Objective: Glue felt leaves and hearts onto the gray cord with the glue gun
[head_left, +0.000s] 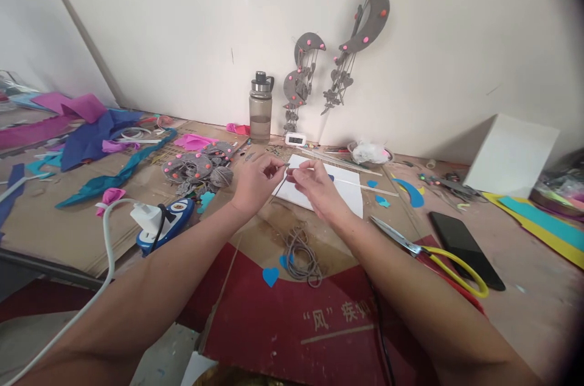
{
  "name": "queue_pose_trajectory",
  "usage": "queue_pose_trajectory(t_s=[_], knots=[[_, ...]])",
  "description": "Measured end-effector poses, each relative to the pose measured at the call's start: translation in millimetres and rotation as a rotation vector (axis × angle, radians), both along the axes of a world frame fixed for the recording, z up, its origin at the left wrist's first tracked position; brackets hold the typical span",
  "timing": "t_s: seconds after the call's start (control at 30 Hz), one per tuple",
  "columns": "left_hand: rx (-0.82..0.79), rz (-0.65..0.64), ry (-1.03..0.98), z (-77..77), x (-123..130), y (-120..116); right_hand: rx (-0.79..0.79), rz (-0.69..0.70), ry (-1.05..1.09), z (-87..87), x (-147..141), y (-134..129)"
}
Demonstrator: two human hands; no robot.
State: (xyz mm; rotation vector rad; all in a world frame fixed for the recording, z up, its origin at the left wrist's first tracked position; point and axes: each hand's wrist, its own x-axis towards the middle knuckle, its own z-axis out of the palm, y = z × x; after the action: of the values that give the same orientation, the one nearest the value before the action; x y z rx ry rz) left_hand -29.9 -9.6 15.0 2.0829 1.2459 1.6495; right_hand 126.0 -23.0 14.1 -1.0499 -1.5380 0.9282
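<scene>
My left hand (pixel 259 182) pinches a thin grey cord (pixel 280 185) above the left edge of a white sheet (pixel 351 194). Close beside it, my right hand (pixel 317 187) has its thumb and fingertips pressed together on the same cord. The fingertips nearly meet, and the small detail between them is hard to make out. Nearer to me, a loose coil of grey cord (pixel 303 257) lies on the red and brown cardboard (pixel 255 313), with blue paper hearts (pixel 271 277) beside it.
Scissors (pixel 429 249) and a black phone (pixel 465 249) lie at the right. A power strip (pixel 168 224) and grey felt pieces (pixel 189 170) are at the left. A bottle (pixel 260 109) stands at the back, near moon-shaped hangings (pixel 376 21) on the wall.
</scene>
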Motion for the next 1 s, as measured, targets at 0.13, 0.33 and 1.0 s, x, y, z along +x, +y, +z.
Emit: queue_pose_trajectory(t_s=[0.13, 0.33, 1.0], knots=[[-0.030, -0.058, -0.020, 0.1, 3.9, -4.2, -0.193, 0.142, 0.306, 0.3, -12.3, -7.7], [-0.234, -0.143, -0.253, -7.2, 8.2, 0.0, -0.022, -0.037, 0.041, -2.3, -2.4, -3.3], [-0.319, -0.205, -0.300, -6.9, 12.2, -4.7, 0.213, -0.213, -0.244, 0.8, 0.3, -6.6]])
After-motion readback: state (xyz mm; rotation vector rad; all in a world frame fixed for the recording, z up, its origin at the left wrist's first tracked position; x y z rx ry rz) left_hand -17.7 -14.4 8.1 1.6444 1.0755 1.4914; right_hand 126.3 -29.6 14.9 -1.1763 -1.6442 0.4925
